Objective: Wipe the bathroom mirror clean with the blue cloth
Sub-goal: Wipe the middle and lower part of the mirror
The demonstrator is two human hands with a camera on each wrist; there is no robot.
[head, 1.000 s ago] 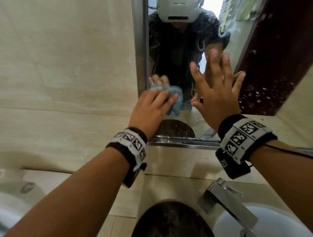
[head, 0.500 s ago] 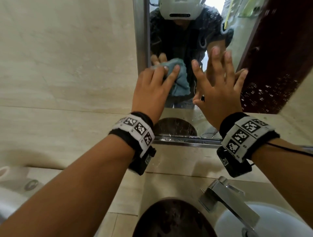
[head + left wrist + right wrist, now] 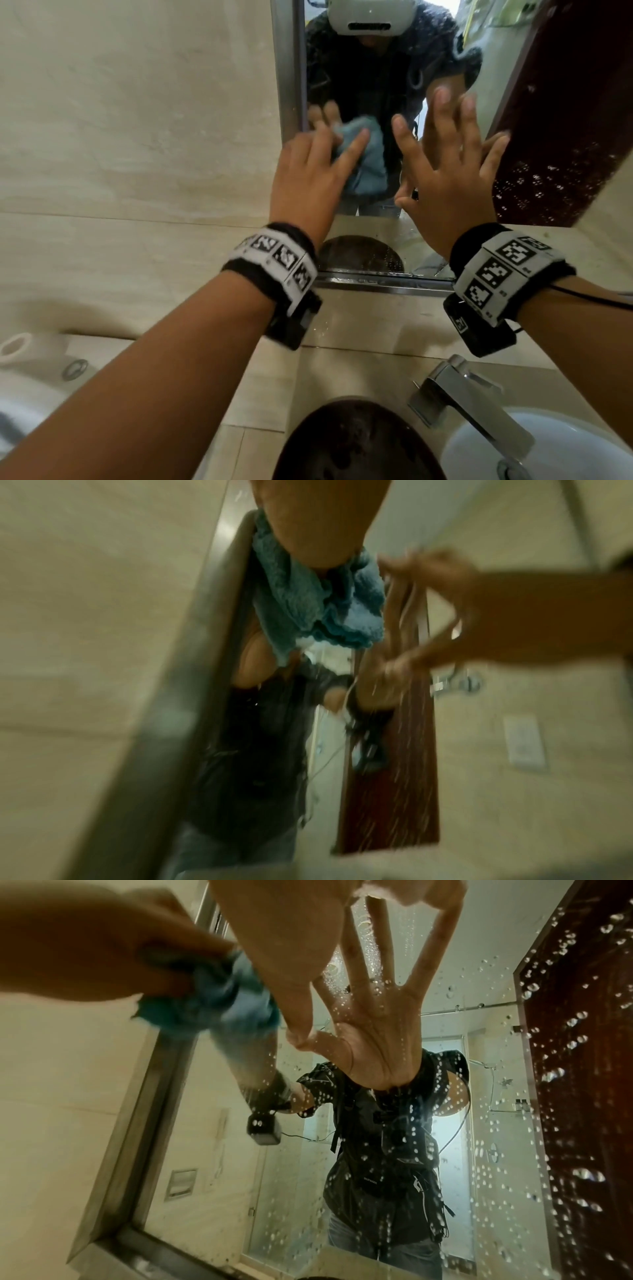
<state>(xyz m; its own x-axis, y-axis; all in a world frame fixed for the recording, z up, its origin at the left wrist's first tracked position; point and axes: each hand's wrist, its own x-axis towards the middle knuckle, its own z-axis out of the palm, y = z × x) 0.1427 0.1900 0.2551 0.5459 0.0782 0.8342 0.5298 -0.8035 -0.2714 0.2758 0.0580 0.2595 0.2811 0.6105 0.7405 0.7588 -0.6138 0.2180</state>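
The blue cloth (image 3: pixel 370 168) is bunched against the mirror (image 3: pixel 548 137) near its left metal frame (image 3: pixel 286 68). My left hand (image 3: pixel 318 161) grips the cloth and presses it to the glass; the right wrist view shows those fingers (image 3: pixel 103 950) curled round the cloth (image 3: pixel 219 999). In the blurred left wrist view the cloth (image 3: pixel 308 601) hangs below my palm. My right hand (image 3: pixel 448 171) lies flat on the glass just right of the cloth, fingers spread, holding nothing. Water drops (image 3: pixel 565 1020) dot the mirror's right side.
Below the mirror a beige ledge runs to a chrome faucet (image 3: pixel 469 401), a dark round basin (image 3: pixel 356 442) and a white bowl (image 3: pixel 548 452). Beige wall tiles (image 3: pixel 137 137) fill the left. A white fixture (image 3: pixel 20 346) sits at the lower left.
My left hand has slid the cloth upward along the mirror's left edge, away from the bottom frame. The right hand has stayed flat on the glass.
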